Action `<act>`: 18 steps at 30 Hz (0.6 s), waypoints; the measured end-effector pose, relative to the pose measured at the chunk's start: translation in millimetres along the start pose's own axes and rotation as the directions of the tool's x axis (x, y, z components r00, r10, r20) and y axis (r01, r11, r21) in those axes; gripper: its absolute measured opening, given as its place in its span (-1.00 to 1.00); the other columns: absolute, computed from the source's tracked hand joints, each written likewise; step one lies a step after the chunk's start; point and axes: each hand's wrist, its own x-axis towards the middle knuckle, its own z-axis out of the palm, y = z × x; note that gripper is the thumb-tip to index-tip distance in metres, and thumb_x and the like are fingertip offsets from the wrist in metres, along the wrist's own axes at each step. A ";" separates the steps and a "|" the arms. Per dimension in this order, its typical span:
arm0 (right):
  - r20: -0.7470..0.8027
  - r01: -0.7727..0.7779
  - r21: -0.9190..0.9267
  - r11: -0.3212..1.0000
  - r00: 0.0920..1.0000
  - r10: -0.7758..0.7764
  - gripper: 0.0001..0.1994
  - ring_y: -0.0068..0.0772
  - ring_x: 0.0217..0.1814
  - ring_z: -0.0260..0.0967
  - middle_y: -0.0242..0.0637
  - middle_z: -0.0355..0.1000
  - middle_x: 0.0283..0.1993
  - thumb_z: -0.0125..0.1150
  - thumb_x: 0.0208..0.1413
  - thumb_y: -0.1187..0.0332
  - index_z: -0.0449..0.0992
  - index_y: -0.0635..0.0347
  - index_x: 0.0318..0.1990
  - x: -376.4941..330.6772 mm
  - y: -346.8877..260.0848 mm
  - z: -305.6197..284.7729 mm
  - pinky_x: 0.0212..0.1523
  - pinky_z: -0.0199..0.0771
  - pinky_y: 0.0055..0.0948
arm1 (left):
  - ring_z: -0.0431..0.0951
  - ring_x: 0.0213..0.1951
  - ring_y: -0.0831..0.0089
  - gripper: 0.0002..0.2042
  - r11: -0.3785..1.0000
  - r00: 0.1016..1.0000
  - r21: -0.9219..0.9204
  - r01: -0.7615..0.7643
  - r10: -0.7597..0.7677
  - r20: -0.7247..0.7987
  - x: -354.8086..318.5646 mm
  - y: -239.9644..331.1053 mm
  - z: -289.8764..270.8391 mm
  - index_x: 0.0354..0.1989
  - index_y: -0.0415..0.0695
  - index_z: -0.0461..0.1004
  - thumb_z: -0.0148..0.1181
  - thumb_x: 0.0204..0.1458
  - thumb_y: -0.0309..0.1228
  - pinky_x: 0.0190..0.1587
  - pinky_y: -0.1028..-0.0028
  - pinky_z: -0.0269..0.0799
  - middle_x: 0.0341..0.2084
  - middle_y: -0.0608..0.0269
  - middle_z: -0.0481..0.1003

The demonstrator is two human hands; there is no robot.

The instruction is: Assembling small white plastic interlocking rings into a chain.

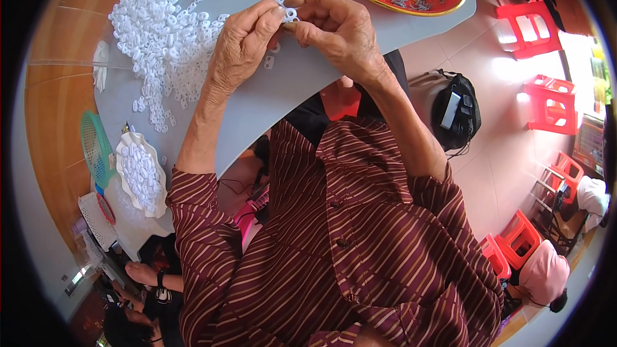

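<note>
A small white plastic piece with a round hole (291, 14) is pinched between my two hands above the table edge. On its left side, my left hand (243, 40) is closed, thumb and forefinger pressed at the piece. My right hand (342, 31) grips it from the other side, with thumb below and fingers curled above. More white plastic shows just behind the fingertips; whether it is joined to the held piece I cannot tell. A loose white piece (268, 62) lies on the table beneath my hands. A big heap of similar white pieces (154, 22) spreads beyond my left hand.
A red tray with a gold rim (398, 8), holding many small metal pins, stands at the far right of the grey table (302, 80). A white scalloped dish (160, 186) of white pieces and a green basket (96, 148) are at left. Red stools (530, 29) and a black bag (472, 112) are at right. People sit nearby.
</note>
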 end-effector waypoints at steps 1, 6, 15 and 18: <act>0.011 -0.008 -0.018 1.000 1.000 0.008 -0.72 -0.64 -0.30 0.43 -0.32 0.45 -0.35 0.17 0.03 0.53 0.38 0.37 -0.07 -0.1 0.3 -0.4 -0.25 0.45 -0.66 | 0.27 -0.60 0.60 -0.74 1.000 1.000 -0.009 0.000 0.000 0.027 0.4 -1.2 -1.5 -0.36 -0.25 0.40 -0.03 0.19 -0.27 -0.53 0.55 0.22 -0.69 0.36 0.29; 0.016 -0.027 0.003 1.000 1.000 0.027 -0.74 -0.63 -0.29 0.44 -0.31 0.47 -0.35 0.17 0.04 0.52 0.39 0.38 -0.09 0.0 -2.4 0.3 -0.25 0.45 -0.65 | 0.29 -0.59 0.60 -0.74 1.000 0.999 -0.021 0.013 -0.012 0.050 1.2 -0.3 -2.0 -0.37 -0.25 0.41 -0.03 0.18 -0.28 -0.51 0.55 0.22 -0.69 0.36 0.31; -0.011 -0.019 0.012 1.000 1.000 0.019 -0.74 -0.65 -0.32 0.43 -0.29 0.49 -0.36 0.18 0.04 0.51 0.38 0.38 -0.11 -0.8 -5.6 1.2 -0.29 0.43 -0.66 | 0.30 -0.59 0.62 -0.74 0.996 0.997 -0.035 0.077 -0.076 0.021 -0.6 1.1 1.4 -0.33 -0.24 0.47 -0.02 0.17 -0.27 -0.52 0.58 0.21 -0.70 0.36 0.35; -0.022 -0.006 -0.005 1.000 1.000 0.006 -0.75 -0.65 -0.33 0.43 -0.29 0.49 -0.40 0.18 0.04 0.51 0.38 0.38 -0.12 -1.3 -6.4 2.6 -0.31 0.43 -0.66 | 0.29 -0.59 0.64 -0.74 0.988 0.993 -0.100 0.121 -0.122 0.001 -2.5 -3.2 3.9 -0.32 -0.23 0.47 -0.01 0.17 -0.27 -0.53 0.59 0.19 -0.70 0.38 0.34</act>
